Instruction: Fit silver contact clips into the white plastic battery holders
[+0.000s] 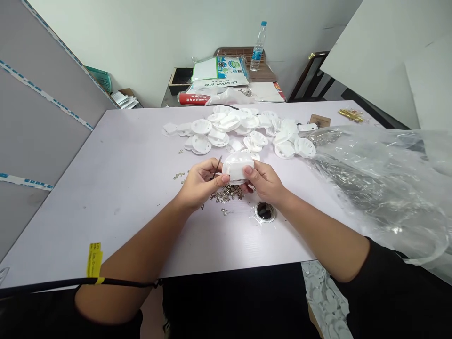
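Observation:
A round white plastic piece [236, 165] with a raised block on its face is tilted up above the table's middle. My right hand [266, 182] grips its right side, thumb on the front. My left hand [203, 181] is closed around a thin dark metal tool [217, 168] that looks like tweezers. My left thumb tip reaches the piece's lower left edge. Just below the hands lies a heap of small shiny metal parts [229, 194], partly covered by the fingers. Several white discs [229, 123] like the held one are piled beyond the hands.
Clear plastic bags [381, 183] cover the table's right side. A cable hole [264, 212] with a metal ring lies by my right wrist. A black cable [70, 283] with a yellow tag crosses my left forearm. Behind stands a water bottle [258, 49].

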A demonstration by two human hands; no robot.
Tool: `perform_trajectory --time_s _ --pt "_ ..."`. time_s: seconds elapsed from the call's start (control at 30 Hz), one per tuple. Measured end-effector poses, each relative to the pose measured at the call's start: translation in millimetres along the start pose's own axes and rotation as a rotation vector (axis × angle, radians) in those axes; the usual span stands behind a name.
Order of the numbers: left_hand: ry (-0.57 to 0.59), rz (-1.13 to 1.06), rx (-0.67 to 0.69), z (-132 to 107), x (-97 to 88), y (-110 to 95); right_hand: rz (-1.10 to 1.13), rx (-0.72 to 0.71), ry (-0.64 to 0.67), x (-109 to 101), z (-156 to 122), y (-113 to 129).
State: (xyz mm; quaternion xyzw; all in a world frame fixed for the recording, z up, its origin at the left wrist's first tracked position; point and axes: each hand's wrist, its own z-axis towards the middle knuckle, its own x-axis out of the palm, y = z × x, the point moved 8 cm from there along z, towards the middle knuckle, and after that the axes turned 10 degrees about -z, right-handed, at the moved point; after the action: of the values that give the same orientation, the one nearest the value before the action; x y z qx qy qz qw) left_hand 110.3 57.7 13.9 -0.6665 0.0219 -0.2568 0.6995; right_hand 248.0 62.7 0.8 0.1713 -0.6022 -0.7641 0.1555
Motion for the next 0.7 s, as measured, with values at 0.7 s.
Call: perform_trajectory --time_s 0.7 --pt "-0.105 0.542 0.392 -11 4.6 -31 0.074 0.044 0.005 10 -6 2"
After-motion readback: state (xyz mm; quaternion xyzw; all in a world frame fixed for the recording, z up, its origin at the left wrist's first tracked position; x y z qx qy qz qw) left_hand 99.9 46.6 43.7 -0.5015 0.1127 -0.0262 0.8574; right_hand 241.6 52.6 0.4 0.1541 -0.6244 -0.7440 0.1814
